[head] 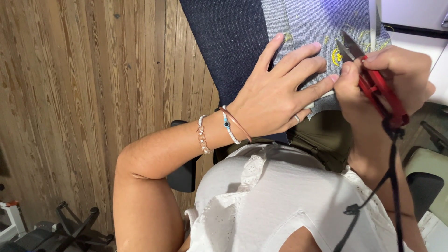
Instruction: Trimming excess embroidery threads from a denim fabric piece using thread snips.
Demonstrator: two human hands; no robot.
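Denim fabric (242,42) lies across the person's lap, running up toward top of frame; dark blue side at left, paler grey-blue reverse side at right w/ yellow stitching (337,56) on it. Left hand (275,100) is spread flat, palm down on the fabric, fingers fanned out toward the stitched spot, pressing not gripping; ring on one finger, beaded bracelets (219,130) plus a thin cord at the wrist. Right hand (387,77) is closed around red thread snips (380,91), thumb and fingers pinching the handle; metal blades (349,45) stand slightly apart, tips right over the yellow stitching, just beside the left fingertips. Can't tell if blade tips touch the cloth. Black cord (392,172) is tied to the snips' rear end and hangs down past the right forearm, w/ a knot lower down. Person wears white top (280,205) w/ eyelet trim and olive-green garment (322,137) at the waist. Wood plank floor (93,93) fills left side; black chair armrest (184,175) under left elbow, another at right edge. White table (410,14) edge shows top right, fabric's far end near it.
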